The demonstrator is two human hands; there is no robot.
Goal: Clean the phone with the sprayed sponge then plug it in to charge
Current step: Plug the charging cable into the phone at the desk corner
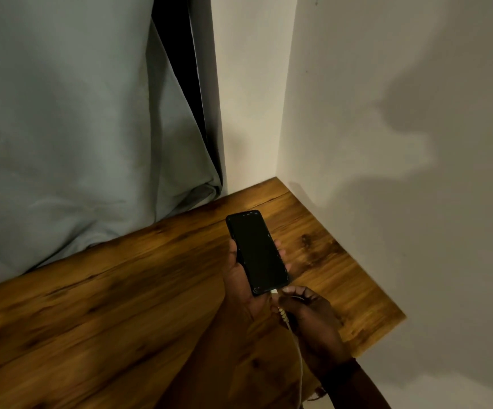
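Right fingers (293, 291) pinch the cable (296, 346) plug at the phone (257, 251)'s bottom edge. The left hand (237, 278) grips the phone, dark screen up, above the worktop (106, 290) near its far right corner. A curtain (71, 128) hangs along the far edge.

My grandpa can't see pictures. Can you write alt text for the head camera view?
A left hand holds a black rectangular phone, screen dark, above a brown wooden table, while the right hand pinches a white charging cable at the phone's bottom edge. Grey-green curtain behind.
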